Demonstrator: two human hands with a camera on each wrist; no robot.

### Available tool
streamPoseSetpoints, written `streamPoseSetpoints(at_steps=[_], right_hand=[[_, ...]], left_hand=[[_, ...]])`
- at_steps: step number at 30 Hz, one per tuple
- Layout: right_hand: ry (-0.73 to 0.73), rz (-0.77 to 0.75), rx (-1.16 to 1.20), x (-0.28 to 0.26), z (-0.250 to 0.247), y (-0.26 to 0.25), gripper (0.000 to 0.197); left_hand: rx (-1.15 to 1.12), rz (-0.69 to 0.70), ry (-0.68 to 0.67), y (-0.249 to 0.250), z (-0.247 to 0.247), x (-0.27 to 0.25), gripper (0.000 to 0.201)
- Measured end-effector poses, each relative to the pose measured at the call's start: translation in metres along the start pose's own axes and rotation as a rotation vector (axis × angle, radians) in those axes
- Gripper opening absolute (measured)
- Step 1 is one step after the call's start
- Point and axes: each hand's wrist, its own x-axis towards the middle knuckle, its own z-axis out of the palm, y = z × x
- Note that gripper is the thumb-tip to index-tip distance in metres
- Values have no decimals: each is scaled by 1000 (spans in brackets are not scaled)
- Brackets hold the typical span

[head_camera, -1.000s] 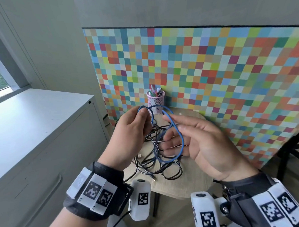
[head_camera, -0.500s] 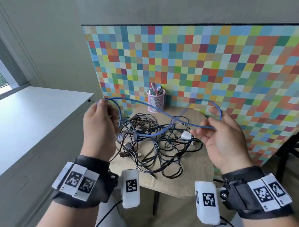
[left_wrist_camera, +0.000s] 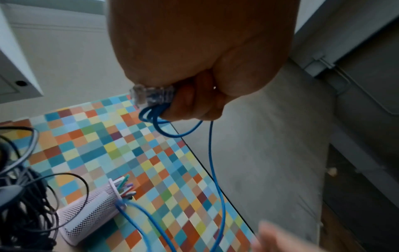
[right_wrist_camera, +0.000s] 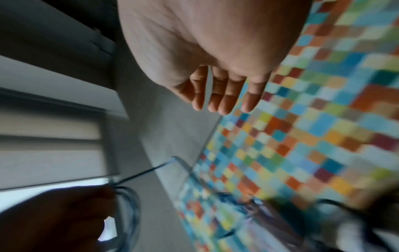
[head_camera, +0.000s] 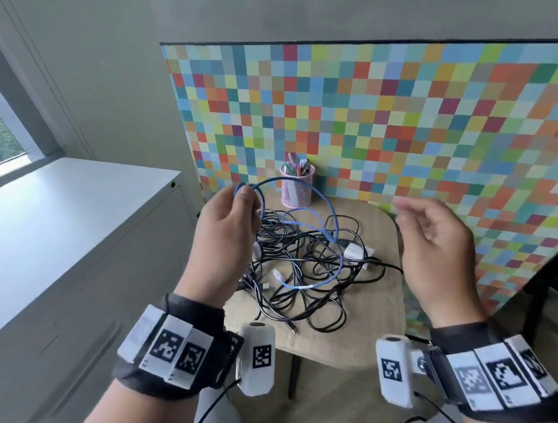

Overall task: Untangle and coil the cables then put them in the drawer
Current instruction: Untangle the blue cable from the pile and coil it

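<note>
A thin blue cable (head_camera: 330,215) arcs from my left hand (head_camera: 233,219) down onto a tangle of black cables (head_camera: 305,267) on the small round wooden table (head_camera: 366,332). My left hand pinches several gathered blue loops (left_wrist_camera: 151,114) together with the cable's clear plug (left_wrist_camera: 151,95). The other clear plug (head_camera: 278,274) lies on the pile. My right hand (head_camera: 432,233) hovers over the table's right edge, fingers (right_wrist_camera: 224,97) straight and holding nothing. A white adapter (head_camera: 356,251) sits among the black cables.
A pink mesh pen cup (head_camera: 297,186) stands at the back of the table against a multicoloured checkered panel (head_camera: 395,126). A white cabinet with drawer fronts (head_camera: 81,252) stands to the left under a window. Black chair legs (head_camera: 549,282) are at the right.
My right hand has let go of the blue cable and drawn back to the right. The stretched cable has fallen into a loose arc hanging from my left hand, which moved right.
</note>
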Motion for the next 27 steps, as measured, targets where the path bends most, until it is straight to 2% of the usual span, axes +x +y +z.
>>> streamPoseSetpoints(at_steps=[1, 2, 5, 6, 9, 10, 13, 17, 20, 23, 25, 27], right_hand=[[-25, -41, 84, 1, 4, -14, 20], [-83, -56, 149, 2, 11, -26, 28], [-287, 19, 250, 0, 34, -39, 55], [-326, 68, 270, -1, 40, -38, 53], [-384, 249, 410, -7, 46, -30, 20], [-389, 281, 458, -9, 45, -25, 15], [-333, 240, 557, -14, 42, -17, 11], [-243, -2, 412, -20, 41, -6, 22], [-319, 15, 235, -24, 44, -4, 24], [-439, -9, -72, -30, 47, -6, 21], [-533, -53, -223, -35, 46, -14, 18], [-645, -92, -328, -40, 44, -28, 16]], left_hand=[[31, 12, -26, 0, 4, -2, 38], [54, 25, -49, 2, 8, -4, 38], [24, 30, -106, 12, 18, -10, 39], [-33, 16, -125, 17, 19, -12, 38], [-223, -42, -170, 26, 16, -13, 35], [-284, -67, -184, 29, 13, -13, 35], [-471, -157, -263, 32, 4, -13, 34], [-659, -230, -375, 32, 2, -15, 35], [-702, -264, -497, 30, 6, -16, 40], [-709, -284, -599, 26, 12, -21, 42], [-674, -280, -555, 24, 18, -22, 41], [-579, -226, -441, 20, 25, -21, 39]])
